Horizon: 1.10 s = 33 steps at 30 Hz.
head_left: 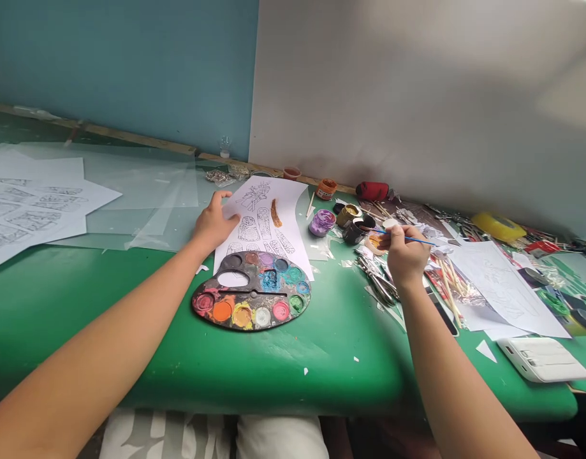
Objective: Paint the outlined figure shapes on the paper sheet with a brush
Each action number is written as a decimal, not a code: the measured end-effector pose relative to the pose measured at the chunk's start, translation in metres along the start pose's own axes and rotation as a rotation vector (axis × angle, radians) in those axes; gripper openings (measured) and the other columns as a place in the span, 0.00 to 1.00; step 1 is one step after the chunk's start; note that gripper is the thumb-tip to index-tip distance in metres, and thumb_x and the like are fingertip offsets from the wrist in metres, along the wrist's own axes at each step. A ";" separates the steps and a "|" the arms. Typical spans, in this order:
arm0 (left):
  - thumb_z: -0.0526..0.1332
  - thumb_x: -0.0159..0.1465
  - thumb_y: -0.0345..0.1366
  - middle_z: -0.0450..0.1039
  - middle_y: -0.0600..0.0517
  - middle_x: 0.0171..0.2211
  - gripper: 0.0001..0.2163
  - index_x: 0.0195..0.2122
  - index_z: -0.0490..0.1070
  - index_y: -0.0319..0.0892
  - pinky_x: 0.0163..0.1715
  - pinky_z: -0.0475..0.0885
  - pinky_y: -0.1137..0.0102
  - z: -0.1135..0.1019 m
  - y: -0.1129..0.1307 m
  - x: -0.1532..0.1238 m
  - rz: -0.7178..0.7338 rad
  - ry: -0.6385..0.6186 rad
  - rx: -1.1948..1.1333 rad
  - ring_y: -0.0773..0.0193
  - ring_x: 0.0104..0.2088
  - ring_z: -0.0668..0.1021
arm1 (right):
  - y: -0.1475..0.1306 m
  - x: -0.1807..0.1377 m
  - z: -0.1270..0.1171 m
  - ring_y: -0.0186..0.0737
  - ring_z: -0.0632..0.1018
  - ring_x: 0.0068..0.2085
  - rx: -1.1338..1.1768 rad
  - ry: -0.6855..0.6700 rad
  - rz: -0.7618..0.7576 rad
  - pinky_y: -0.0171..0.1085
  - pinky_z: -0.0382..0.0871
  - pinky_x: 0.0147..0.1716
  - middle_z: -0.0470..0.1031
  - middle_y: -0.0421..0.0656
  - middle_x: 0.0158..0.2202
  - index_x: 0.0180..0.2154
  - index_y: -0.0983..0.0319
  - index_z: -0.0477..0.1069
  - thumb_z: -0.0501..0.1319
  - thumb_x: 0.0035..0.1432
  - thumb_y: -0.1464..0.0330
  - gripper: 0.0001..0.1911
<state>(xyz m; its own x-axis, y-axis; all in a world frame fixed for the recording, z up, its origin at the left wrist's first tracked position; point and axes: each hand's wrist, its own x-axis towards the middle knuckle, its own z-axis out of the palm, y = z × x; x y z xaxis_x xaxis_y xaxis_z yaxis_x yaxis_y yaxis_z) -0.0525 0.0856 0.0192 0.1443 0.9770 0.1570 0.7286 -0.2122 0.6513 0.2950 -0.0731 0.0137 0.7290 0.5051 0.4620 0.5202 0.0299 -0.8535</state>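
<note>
Lying at the far left, printed sheets (94,191) overlap clear plastic (153,178). Next, the left hand (212,223) rests at the left edge of a drawing sheet (264,220), thumb and fingers spread, nearer to it than the right hand (407,255). The sheet's long axis runs away from the person, its near end hidden by a paint palette (253,295); 1 brown stroke (276,213) marks its right half. Beyond its right edge stand a purple jar (322,223) and a dark jar (354,234). The right hand pinches a blue-handled brush (423,241) that points left across the table (331,344), tip at the dark jar's mouth; whether it dips in, I cannot tell. From this hand the sheet lies leftward, past the jars. Room shows on the near side, between the palette and some metal tools (379,280), where small paper scraps (356,359) lie. Farther right, wooden sticks (448,287) and a sketched sheet (503,280) sit close by, and a white device (544,359) rests near the table's front edge.
</note>
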 end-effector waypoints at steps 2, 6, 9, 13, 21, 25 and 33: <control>0.61 0.62 0.37 0.77 0.45 0.52 0.23 0.59 0.61 0.50 0.51 0.74 0.57 0.000 -0.001 0.001 0.001 -0.001 0.002 0.48 0.53 0.79 | 0.002 0.002 0.003 0.36 0.74 0.20 -0.026 -0.024 0.014 0.37 0.71 0.23 0.73 0.38 0.20 0.27 0.60 0.70 0.60 0.56 0.55 0.15; 0.61 0.61 0.37 0.78 0.45 0.51 0.23 0.58 0.61 0.50 0.50 0.74 0.57 0.000 -0.001 0.001 -0.004 -0.005 0.005 0.47 0.51 0.79 | 0.003 0.003 0.007 0.35 0.74 0.20 -0.040 -0.053 0.034 0.36 0.70 0.22 0.73 0.38 0.20 0.27 0.60 0.70 0.61 0.54 0.56 0.14; 0.61 0.62 0.37 0.78 0.46 0.51 0.23 0.59 0.60 0.50 0.49 0.75 0.56 0.000 0.000 0.001 -0.016 -0.015 0.012 0.47 0.50 0.80 | 0.001 0.001 0.005 0.36 0.75 0.21 -0.004 -0.024 0.017 0.36 0.71 0.22 0.73 0.38 0.20 0.28 0.60 0.70 0.61 0.54 0.56 0.14; 0.61 0.61 0.38 0.77 0.45 0.52 0.24 0.59 0.60 0.49 0.49 0.75 0.55 0.001 0.000 0.003 -0.014 -0.003 0.026 0.46 0.50 0.80 | -0.002 -0.003 -0.001 0.36 0.74 0.20 0.053 0.060 -0.034 0.37 0.71 0.23 0.73 0.37 0.20 0.28 0.60 0.70 0.61 0.54 0.56 0.14; 0.62 0.60 0.39 0.76 0.43 0.54 0.26 0.59 0.61 0.47 0.51 0.75 0.54 0.001 0.001 0.004 -0.013 0.020 0.042 0.44 0.52 0.78 | 0.002 -0.002 0.002 0.38 0.73 0.18 0.187 0.101 0.109 0.39 0.71 0.18 0.73 0.40 0.20 0.27 0.58 0.67 0.60 0.55 0.48 0.21; 0.62 0.60 0.38 0.75 0.44 0.55 0.26 0.60 0.60 0.48 0.51 0.75 0.56 0.002 -0.003 0.005 -0.004 0.023 0.012 0.46 0.53 0.78 | -0.008 -0.015 0.006 0.37 0.73 0.18 0.315 0.171 0.162 0.40 0.73 0.19 0.71 0.38 0.20 0.27 0.57 0.65 0.59 0.56 0.46 0.21; 0.61 0.60 0.39 0.75 0.46 0.55 0.27 0.61 0.60 0.50 0.53 0.73 0.56 0.012 -0.006 0.006 0.027 0.023 0.056 0.47 0.54 0.77 | -0.077 -0.130 0.002 0.34 0.73 0.20 0.573 -0.071 0.160 0.37 0.72 0.21 0.69 0.36 0.22 0.25 0.59 0.69 0.60 0.61 0.55 0.18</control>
<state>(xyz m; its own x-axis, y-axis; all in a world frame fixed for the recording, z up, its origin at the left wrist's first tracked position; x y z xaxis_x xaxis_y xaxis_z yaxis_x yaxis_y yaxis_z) -0.0477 0.0926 0.0076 0.1490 0.9702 0.1912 0.7609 -0.2360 0.6044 0.1593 -0.1389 0.0189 0.7368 0.5974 0.3167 0.0696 0.3989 -0.9144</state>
